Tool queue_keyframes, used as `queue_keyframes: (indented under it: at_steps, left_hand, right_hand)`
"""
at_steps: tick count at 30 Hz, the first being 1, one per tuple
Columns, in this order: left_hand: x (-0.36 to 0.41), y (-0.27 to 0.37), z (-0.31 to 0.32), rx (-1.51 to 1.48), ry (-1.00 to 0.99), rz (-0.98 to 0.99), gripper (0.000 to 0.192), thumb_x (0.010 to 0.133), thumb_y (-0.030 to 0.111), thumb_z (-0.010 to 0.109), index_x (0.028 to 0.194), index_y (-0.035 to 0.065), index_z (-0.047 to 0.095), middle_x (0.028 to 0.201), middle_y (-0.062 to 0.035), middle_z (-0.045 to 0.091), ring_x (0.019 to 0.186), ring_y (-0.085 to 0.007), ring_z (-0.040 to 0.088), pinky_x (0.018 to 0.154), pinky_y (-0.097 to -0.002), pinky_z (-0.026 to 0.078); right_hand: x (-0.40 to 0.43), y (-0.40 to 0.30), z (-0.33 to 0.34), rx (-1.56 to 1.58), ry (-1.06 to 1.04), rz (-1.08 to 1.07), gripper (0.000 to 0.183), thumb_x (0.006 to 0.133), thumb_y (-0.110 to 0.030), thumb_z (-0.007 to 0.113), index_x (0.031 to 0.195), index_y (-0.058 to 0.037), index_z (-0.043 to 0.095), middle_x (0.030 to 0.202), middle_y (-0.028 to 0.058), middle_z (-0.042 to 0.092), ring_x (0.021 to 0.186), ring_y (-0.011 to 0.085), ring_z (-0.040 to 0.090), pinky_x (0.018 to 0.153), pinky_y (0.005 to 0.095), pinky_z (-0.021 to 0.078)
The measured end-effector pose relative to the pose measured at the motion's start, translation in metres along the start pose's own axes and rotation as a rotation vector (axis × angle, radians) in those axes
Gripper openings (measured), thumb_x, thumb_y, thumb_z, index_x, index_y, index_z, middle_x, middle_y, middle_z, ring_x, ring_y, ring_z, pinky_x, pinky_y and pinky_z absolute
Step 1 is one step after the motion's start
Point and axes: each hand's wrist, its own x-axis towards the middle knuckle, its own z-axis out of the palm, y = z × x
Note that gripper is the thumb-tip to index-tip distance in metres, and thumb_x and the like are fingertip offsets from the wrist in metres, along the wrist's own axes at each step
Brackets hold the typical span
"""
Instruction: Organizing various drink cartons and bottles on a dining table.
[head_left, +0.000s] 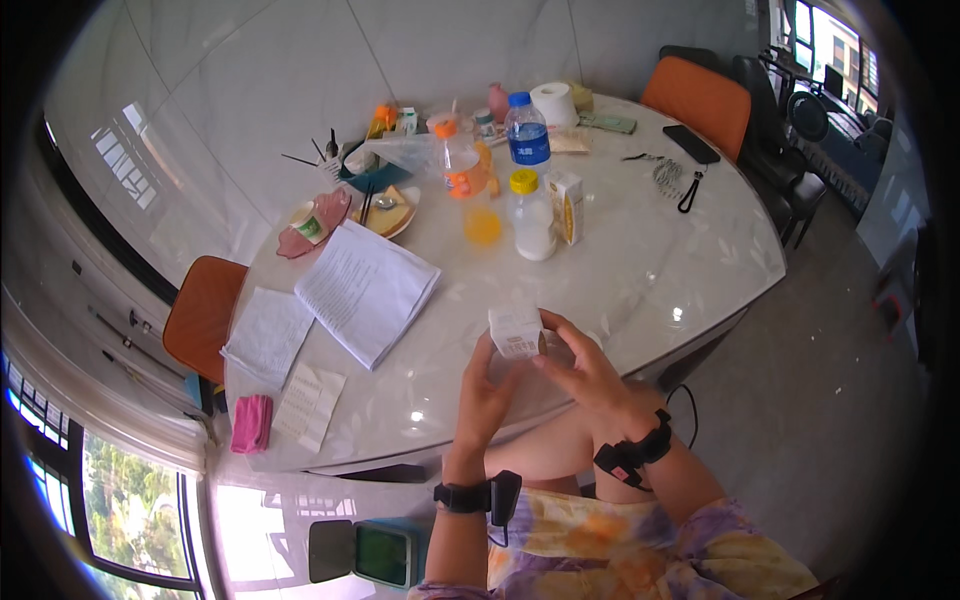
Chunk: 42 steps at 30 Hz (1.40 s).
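A small white drink carton (516, 334) bearing printed writing is held between both hands above the table's near edge. My left hand (484, 394) has its fingers on the carton's left side. On the right side, my right hand (581, 364) grips it with thumb and fingers. Beyond the carton stand a milk bottle with a yellow cap (532, 221), a similar upright carton (568, 206), a clear water bottle with a blue cap (528, 135) and an orange-capped Fanta bottle (459, 165).
Printed papers (367, 289) and a folded pink cloth (252, 424) lie at the left of the marble-patterned table (675, 262). Behind them is a plate of bread with chopsticks (390, 211). A smartphone (691, 143) rests near the right edge. An open bin (384, 553) stands on the floor.
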Motion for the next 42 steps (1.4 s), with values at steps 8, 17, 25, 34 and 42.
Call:
queue_keyframes:
  at_steps: [8,17,25,34,42]
  left_hand:
    - [-0.006,0.0,-0.002,-0.002,-0.007,-0.01,0.043,0.083,-0.004,0.065,0.124,0.0002,0.054,0.116,-0.0065,0.062,0.112,-0.0157,0.056,0.1,-0.0313,0.042]
    - [-0.005,-0.008,-0.004,-0.056,0.013,0.002,0.043,0.083,-0.005,0.066,0.124,0.0002,0.055,0.113,-0.005,0.063,0.109,-0.0139,0.058,0.097,-0.0299,0.045]
    - [-0.006,-0.009,-0.003,-0.123,0.023,0.008,0.047,0.082,-0.006,0.066,0.127,0.0004,0.053,0.113,-0.0047,0.063,0.109,-0.0134,0.058,0.096,-0.0291,0.046]
    - [-0.007,0.002,-0.002,-0.151,0.007,-0.013,0.044,0.08,-0.005,0.069,0.122,0.0006,0.057,0.112,-0.0052,0.064,0.107,-0.0138,0.06,0.095,-0.0295,0.046]
    - [-0.007,-0.001,-0.004,-0.142,0.0,0.006,0.043,0.08,-0.007,0.068,0.121,0.0007,0.057,0.11,-0.0054,0.065,0.105,-0.014,0.061,0.094,-0.0292,0.047]
  right_hand:
    - [-0.007,-0.007,-0.007,0.084,-0.074,0.037,0.048,0.09,-0.01,0.064,0.135,-0.0019,0.051,0.128,0.0102,0.059,0.12,0.0185,0.052,0.105,0.0328,0.0373]
    - [-0.004,-0.002,-0.008,0.136,-0.099,0.017,0.047,0.086,-0.008,0.065,0.132,-0.0027,0.054,0.123,0.007,0.062,0.118,0.0155,0.053,0.105,0.0315,0.0377]
    - [-0.006,-0.002,-0.008,0.203,-0.12,0.03,0.047,0.085,-0.002,0.064,0.131,-0.0032,0.055,0.124,0.0051,0.062,0.118,0.0139,0.052,0.104,0.0307,0.0389]
    - [-0.006,-0.003,-0.008,0.197,-0.119,0.022,0.046,0.086,-0.001,0.064,0.131,-0.0039,0.056,0.124,0.0036,0.062,0.116,0.0134,0.054,0.104,0.0306,0.0398]
    - [-0.006,-0.007,-0.007,0.209,-0.12,0.009,0.045,0.085,0.0,0.064,0.129,-0.0041,0.058,0.125,0.0039,0.063,0.119,0.0136,0.053,0.105,0.0308,0.0384]
